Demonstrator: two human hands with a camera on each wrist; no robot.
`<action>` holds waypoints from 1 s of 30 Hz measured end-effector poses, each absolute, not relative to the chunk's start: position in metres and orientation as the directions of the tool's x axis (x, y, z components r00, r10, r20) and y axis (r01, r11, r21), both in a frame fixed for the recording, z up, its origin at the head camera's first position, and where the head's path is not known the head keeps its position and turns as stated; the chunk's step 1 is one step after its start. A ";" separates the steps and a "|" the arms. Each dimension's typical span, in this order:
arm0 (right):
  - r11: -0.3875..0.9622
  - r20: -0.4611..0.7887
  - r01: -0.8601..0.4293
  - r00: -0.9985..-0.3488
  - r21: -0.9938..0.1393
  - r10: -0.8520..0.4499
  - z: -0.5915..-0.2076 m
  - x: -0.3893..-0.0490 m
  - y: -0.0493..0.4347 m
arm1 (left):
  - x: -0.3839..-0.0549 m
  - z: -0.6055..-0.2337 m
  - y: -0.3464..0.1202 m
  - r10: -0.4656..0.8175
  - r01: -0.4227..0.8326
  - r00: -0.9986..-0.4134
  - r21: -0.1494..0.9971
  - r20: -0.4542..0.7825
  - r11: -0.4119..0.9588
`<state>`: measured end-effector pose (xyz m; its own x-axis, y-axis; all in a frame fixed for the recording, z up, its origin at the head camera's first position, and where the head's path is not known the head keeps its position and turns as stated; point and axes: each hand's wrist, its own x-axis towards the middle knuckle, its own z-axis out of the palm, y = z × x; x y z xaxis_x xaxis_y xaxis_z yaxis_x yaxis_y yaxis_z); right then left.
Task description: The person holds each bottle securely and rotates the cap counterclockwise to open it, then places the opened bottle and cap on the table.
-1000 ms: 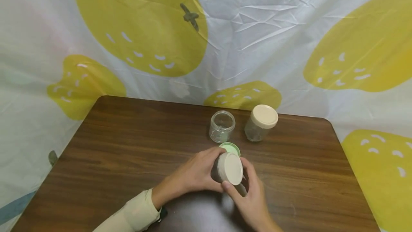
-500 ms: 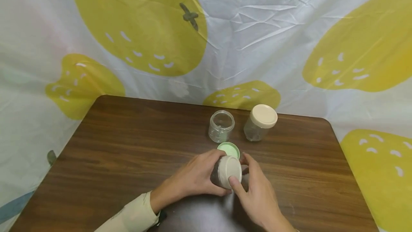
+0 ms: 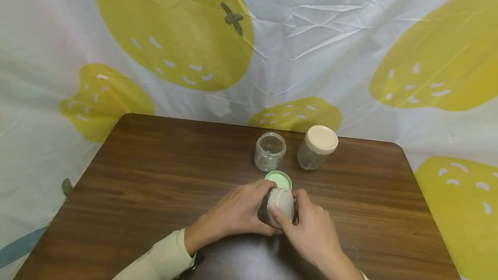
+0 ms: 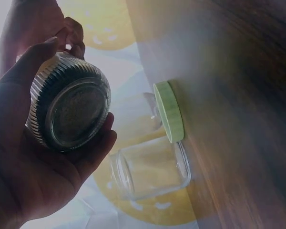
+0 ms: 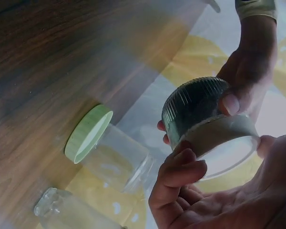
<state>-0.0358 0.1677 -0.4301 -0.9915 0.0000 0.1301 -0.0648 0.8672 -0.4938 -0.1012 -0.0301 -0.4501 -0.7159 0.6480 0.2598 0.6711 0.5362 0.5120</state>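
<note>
My left hand [image 3: 241,208] grips a ribbed glass jar [image 4: 69,107] from the side, tilted with its base toward the left wrist camera. A cream lid [image 3: 284,204] sits on that jar and faces right. The thumb and curled fingers of my right hand [image 3: 311,228] pinch the lid by its rim, plain in the right wrist view. Just beyond both hands a light green lid [image 3: 281,179] lies on the table, its hollow side up. Behind it stands a clear jar [image 3: 269,157] without a lid.
A taller clear jar [image 3: 307,160] with a cream lid [image 3: 322,138] stands at the back right, beside the lidless one. The brown wood-grain table [image 3: 175,154] ends at the back against a white cloth [image 3: 186,103] printed with yellow fruit.
My right hand has loosened from the cream lid, shifted slightly right, then closed on the rim again with the thumb further left. The left hand keeps the jar nearly still.
</note>
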 end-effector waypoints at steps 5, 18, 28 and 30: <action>0.829 0.192 -0.185 -0.977 -0.528 -0.096 -0.433 -0.036 0.173 | -0.102 -0.449 -0.031 0.650 0.673 -0.716 0.495 0.253 0.549; 0.762 0.243 -0.336 -0.940 -0.553 -0.238 -0.443 -0.033 0.184 | -0.102 -0.445 -0.036 0.666 0.666 -0.721 0.456 0.192 0.590; 0.702 0.321 -0.445 -0.894 -0.556 -0.313 -0.443 -0.034 0.188 | -0.104 -0.442 -0.037 0.667 0.660 -0.724 0.463 0.178 0.592; 0.690 0.336 -0.466 -0.883 -0.553 -0.328 -0.443 -0.035 0.188 | -0.104 -0.442 -0.037 0.667 0.657 -0.724 0.470 0.176 0.589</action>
<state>-0.0345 0.1882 -0.4428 -0.8831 -0.3276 0.3358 -0.4665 0.6902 -0.5532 -0.1042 -0.0371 -0.4418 -0.7237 0.6673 0.1760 0.6575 0.5891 0.4698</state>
